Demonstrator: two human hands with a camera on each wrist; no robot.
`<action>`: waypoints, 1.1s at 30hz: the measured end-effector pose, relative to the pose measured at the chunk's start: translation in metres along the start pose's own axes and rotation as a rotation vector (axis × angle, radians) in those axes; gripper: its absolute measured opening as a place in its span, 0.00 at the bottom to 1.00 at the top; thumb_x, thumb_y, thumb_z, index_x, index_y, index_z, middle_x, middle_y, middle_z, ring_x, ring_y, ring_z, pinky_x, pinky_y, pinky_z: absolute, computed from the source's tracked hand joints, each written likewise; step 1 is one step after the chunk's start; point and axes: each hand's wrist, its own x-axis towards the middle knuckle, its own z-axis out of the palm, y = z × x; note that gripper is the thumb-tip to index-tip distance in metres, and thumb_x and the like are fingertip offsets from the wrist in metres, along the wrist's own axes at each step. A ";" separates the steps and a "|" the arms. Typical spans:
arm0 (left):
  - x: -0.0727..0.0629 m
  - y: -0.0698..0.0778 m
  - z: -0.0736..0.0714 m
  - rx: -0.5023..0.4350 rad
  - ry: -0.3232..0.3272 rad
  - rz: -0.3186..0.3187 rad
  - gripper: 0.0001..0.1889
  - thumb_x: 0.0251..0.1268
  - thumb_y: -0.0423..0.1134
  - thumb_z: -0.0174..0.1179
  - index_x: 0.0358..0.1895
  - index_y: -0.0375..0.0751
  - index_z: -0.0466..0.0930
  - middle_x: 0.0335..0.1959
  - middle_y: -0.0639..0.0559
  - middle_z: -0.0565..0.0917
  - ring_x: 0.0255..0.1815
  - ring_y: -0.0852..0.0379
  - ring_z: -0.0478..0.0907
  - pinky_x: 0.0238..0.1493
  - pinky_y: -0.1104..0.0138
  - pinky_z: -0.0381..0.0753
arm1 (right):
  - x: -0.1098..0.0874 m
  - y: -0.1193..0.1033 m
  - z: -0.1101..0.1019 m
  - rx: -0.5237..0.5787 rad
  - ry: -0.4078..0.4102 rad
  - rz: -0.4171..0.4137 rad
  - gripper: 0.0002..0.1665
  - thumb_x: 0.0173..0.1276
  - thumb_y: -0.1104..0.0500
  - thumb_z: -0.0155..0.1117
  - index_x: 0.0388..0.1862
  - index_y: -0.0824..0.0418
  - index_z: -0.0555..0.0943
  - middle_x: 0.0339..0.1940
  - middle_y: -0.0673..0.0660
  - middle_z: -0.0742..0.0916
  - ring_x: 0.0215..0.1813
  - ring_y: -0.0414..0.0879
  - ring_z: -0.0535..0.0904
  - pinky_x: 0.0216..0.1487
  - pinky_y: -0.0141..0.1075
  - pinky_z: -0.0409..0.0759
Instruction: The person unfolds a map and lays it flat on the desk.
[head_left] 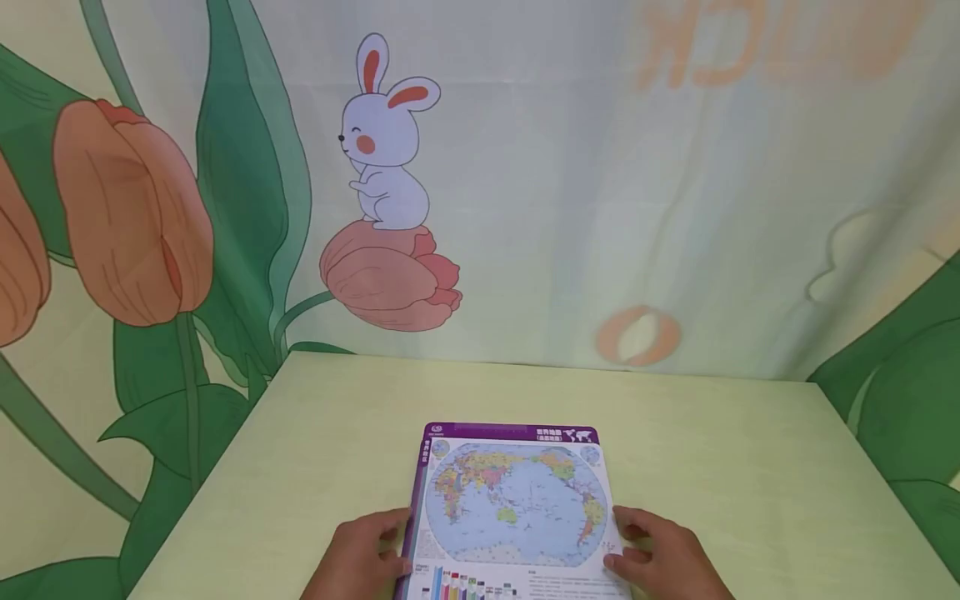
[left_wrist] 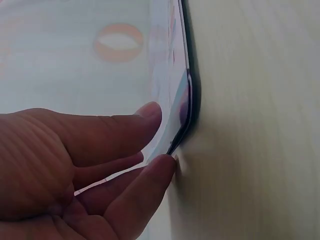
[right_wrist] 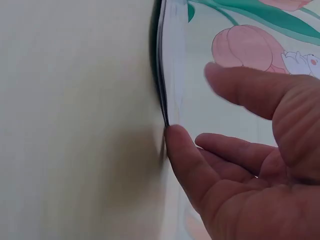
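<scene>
A purple-bordered world map sheet (head_left: 517, 504) lies on the table in front of me, its lower edge cut off in the head view. My left hand (head_left: 363, 557) is at its left side, fingertips touching the edge. Opposite it, my right hand (head_left: 670, 557) touches the right edge. Seen close in the left wrist view, a fingertip meets the bent dark edge (left_wrist: 188, 95), while the thumb stands apart from it. In the right wrist view one finger rests against thin stacked layers (right_wrist: 162, 75), and the thumb is spread away. Neither hand's fingers curl round the sheet.
The pale yellow-green table (head_left: 750, 483) extends to both sides of the map. Behind it hangs a cloth backdrop (head_left: 540, 208) printed with tulips and a white rabbit (head_left: 390, 150), meeting the table's far edge.
</scene>
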 end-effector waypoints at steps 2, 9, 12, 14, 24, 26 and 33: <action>0.001 0.000 0.000 -0.028 -0.037 0.006 0.35 0.58 0.27 0.76 0.72 0.37 0.78 0.61 0.42 0.86 0.53 0.49 0.84 0.58 0.46 0.86 | 0.000 0.002 0.002 0.021 0.002 -0.005 0.45 0.53 0.57 0.87 0.70 0.64 0.80 0.54 0.57 0.89 0.46 0.47 0.89 0.50 0.40 0.89; 0.003 -0.001 -0.001 -0.049 -0.087 0.012 0.38 0.56 0.24 0.75 0.73 0.35 0.75 0.61 0.41 0.86 0.48 0.52 0.83 0.53 0.46 0.88 | -0.002 0.005 0.008 0.091 -0.030 0.033 0.48 0.52 0.63 0.87 0.73 0.65 0.77 0.62 0.62 0.86 0.53 0.52 0.89 0.52 0.40 0.89; 0.003 -0.002 0.000 -0.039 -0.085 0.012 0.38 0.56 0.25 0.76 0.73 0.35 0.76 0.59 0.42 0.87 0.47 0.52 0.83 0.54 0.45 0.88 | -0.002 0.003 0.009 0.076 -0.045 0.071 0.49 0.52 0.63 0.87 0.74 0.65 0.76 0.64 0.62 0.85 0.55 0.53 0.88 0.55 0.43 0.89; 0.003 -0.001 0.000 -0.033 -0.084 0.011 0.38 0.55 0.26 0.77 0.73 0.36 0.76 0.57 0.43 0.88 0.46 0.52 0.83 0.55 0.45 0.88 | -0.003 0.002 0.010 0.064 -0.052 0.070 0.49 0.53 0.63 0.86 0.74 0.65 0.75 0.65 0.62 0.85 0.56 0.53 0.87 0.56 0.44 0.88; 0.004 0.001 0.000 -0.051 -0.103 -0.006 0.38 0.57 0.23 0.74 0.74 0.33 0.74 0.52 0.47 0.87 0.45 0.51 0.80 0.54 0.48 0.88 | -0.006 0.000 0.008 0.037 -0.037 0.017 0.48 0.53 0.66 0.86 0.73 0.67 0.76 0.65 0.61 0.86 0.57 0.52 0.87 0.56 0.43 0.88; 0.004 0.001 0.001 -0.060 -0.105 0.003 0.37 0.58 0.23 0.74 0.73 0.31 0.74 0.52 0.46 0.86 0.45 0.51 0.80 0.54 0.50 0.88 | -0.007 0.000 0.008 0.038 -0.031 0.008 0.47 0.53 0.67 0.85 0.73 0.67 0.76 0.64 0.60 0.86 0.57 0.51 0.87 0.56 0.42 0.88; 0.004 -0.004 -0.001 0.025 -0.074 0.171 0.33 0.56 0.24 0.76 0.67 0.23 0.77 0.48 0.47 0.83 0.44 0.52 0.77 0.49 0.58 0.86 | -0.006 0.001 0.007 0.021 -0.030 0.001 0.47 0.54 0.66 0.85 0.73 0.65 0.76 0.65 0.59 0.86 0.58 0.50 0.86 0.56 0.40 0.88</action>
